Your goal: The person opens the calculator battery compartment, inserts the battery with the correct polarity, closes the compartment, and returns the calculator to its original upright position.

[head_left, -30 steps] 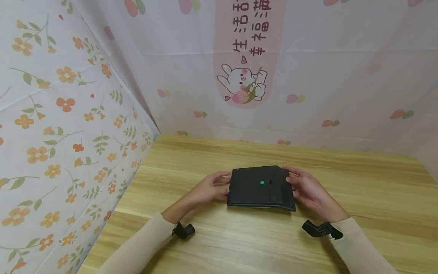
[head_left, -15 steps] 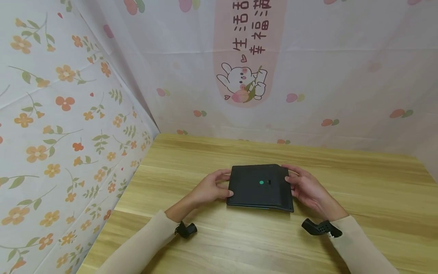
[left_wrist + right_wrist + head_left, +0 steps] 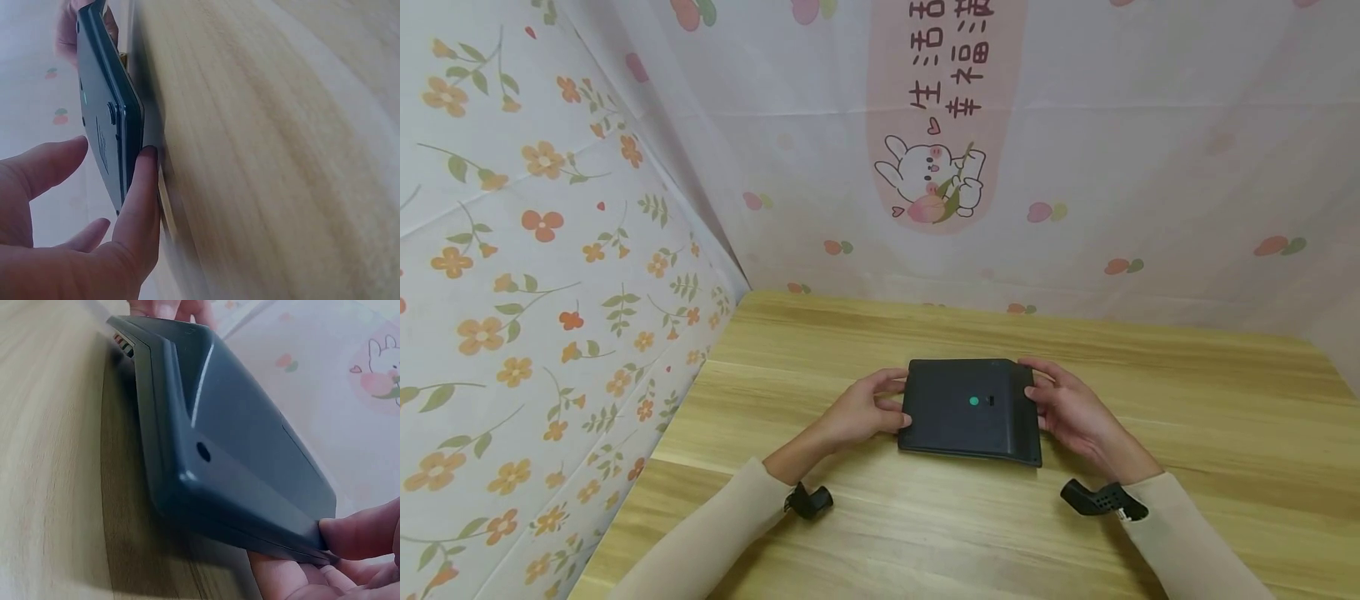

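Note:
A black desk calculator (image 3: pixel 958 408) is held underside up, a little above the wooden table. Its back shows a round green sticker (image 3: pixel 973 401), and the right wrist view catches some keys (image 3: pixel 124 345) under the edge. My left hand (image 3: pixel 865 411) holds its left side, thumb over the back; in the left wrist view an index fingertip (image 3: pixel 147 156) touches the edge. My right hand (image 3: pixel 1075 414) pinches the right side, with the thumb (image 3: pixel 359 532) on the back and fingers beneath. Most of the key side is hidden.
The wooden table (image 3: pixel 925 533) spreads under both arms. A white curtain with a rabbit print (image 3: pixel 932 179) hangs behind it, and a flowered cloth (image 3: pixel 542 333) hangs along the left. Each wrist wears a black camera mount (image 3: pixel 808 502).
My left thumb has shifted from the calculator's left edge onto its back. The calculator has tilted slightly, while my right hand keeps nearly the same hold.

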Motion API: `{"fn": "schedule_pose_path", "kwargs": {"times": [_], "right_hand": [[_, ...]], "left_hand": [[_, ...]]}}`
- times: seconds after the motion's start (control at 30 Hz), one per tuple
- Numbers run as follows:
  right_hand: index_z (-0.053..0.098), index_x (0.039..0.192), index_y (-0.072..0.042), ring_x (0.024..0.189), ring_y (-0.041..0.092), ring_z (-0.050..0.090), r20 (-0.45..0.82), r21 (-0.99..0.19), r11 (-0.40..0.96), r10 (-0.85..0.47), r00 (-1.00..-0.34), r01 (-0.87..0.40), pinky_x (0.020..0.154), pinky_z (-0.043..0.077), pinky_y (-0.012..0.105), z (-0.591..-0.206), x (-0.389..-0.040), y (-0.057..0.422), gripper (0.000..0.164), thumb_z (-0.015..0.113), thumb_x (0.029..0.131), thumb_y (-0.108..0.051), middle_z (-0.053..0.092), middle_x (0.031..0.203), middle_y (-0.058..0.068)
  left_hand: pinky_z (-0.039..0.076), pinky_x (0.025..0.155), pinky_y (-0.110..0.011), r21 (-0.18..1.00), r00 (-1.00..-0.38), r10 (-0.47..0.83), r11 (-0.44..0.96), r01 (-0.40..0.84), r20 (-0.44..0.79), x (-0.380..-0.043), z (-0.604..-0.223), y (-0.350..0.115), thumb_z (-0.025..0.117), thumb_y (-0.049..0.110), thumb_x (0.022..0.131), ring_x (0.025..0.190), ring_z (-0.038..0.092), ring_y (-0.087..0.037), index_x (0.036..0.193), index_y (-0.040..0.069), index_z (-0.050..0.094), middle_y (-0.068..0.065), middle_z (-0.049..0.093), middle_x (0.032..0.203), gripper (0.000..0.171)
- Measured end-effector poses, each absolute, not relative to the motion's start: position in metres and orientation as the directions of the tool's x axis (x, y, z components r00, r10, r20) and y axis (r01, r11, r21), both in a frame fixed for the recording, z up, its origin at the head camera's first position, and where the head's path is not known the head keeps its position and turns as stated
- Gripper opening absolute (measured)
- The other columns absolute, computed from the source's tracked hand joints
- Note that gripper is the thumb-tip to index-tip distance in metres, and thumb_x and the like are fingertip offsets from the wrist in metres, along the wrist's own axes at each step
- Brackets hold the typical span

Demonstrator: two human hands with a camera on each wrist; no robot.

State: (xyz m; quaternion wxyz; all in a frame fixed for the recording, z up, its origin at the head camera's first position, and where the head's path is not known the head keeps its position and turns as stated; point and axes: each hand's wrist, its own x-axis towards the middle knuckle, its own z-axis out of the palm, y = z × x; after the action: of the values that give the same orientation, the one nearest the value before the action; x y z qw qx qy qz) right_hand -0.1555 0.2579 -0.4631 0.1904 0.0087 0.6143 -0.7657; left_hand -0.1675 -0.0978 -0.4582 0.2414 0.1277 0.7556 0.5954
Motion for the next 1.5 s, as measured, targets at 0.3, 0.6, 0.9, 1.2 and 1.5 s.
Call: {"fn": "schedule_pose_path", "kwargs": {"times": [0.3, 0.6, 0.9, 1.2, 1.5], "right_hand": [[0.016, 0.170, 0.003, 0.103, 0.014, 0.074, -0.248, -0.958, -0.082, -0.243, -0.938, 0.275, 0.080, 0.062, 0.034, -0.464, -0.155, 0.255, 0.065, 0.045, 0.112, 0.006, 0.068, 0.129, -0.003], [0.015, 0.170, 0.007, 0.101, 0.014, 0.071, -0.246, -0.969, 0.085, -0.183, -0.952, 0.234, 0.082, 0.064, 0.036, -0.466, -0.151, 0.253, 0.065, 0.044, 0.111, 0.007, 0.046, 0.155, 0.038], [0.019, 0.166, 0.015, 0.099, 0.009, 0.069, -0.249, -0.954, 0.201, -0.112, -0.962, 0.224, 0.081, 0.063, 0.032, -0.464, -0.149, 0.253, 0.064, 0.051, 0.111, 0.005, 0.051, 0.149, 0.040], [0.034, 0.158, 0.019, 0.108, 0.026, 0.069, -0.217, -0.908, 0.375, -0.044, -0.975, 0.185, 0.079, 0.062, 0.031, -0.459, -0.148, 0.250, 0.057, 0.058, 0.111, -0.001, 0.057, 0.141, 0.038], [0.039, 0.158, 0.019, 0.121, 0.045, 0.060, -0.204, -0.795, 0.586, -0.010, -0.979, 0.160, 0.099, 0.054, 0.052, -0.451, -0.144, 0.242, 0.062, 0.061, 0.108, -0.010, 0.057, 0.139, 0.034]], "left_hand": [[0.061, 0.095, -0.040, 0.958, -0.853, 0.480, 0.278, -0.076, -0.207, -0.168, -0.458, -0.097, 0.082, 0.004, 0.095, 0.129, 0.067, -0.032, 0.166, 0.007, 0.047, -0.022, 0.055, 0.159, 0.080], [0.061, 0.098, -0.041, 0.964, -0.847, 0.490, 0.252, -0.090, -0.207, -0.168, -0.458, -0.096, 0.081, 0.002, 0.095, 0.131, 0.066, -0.034, 0.166, 0.008, 0.047, -0.022, 0.054, 0.160, 0.079], [0.060, 0.100, -0.043, 0.961, -0.847, 0.490, 0.266, -0.081, -0.207, -0.168, -0.458, -0.096, 0.082, 0.006, 0.095, 0.132, 0.066, -0.034, 0.166, 0.008, 0.048, -0.020, 0.055, 0.159, 0.079], [0.058, 0.103, -0.045, 0.958, -0.854, 0.481, 0.277, -0.066, -0.198, -0.168, -0.459, -0.097, 0.082, 0.009, 0.097, 0.135, 0.064, -0.037, 0.166, 0.007, 0.047, -0.020, 0.055, 0.160, 0.077], [0.063, 0.096, -0.044, 0.969, -0.846, 0.489, 0.216, -0.117, -0.211, -0.165, -0.456, -0.095, 0.078, 0.008, 0.099, 0.133, 0.061, -0.038, 0.166, 0.004, 0.045, -0.024, 0.051, 0.161, 0.075]]}}
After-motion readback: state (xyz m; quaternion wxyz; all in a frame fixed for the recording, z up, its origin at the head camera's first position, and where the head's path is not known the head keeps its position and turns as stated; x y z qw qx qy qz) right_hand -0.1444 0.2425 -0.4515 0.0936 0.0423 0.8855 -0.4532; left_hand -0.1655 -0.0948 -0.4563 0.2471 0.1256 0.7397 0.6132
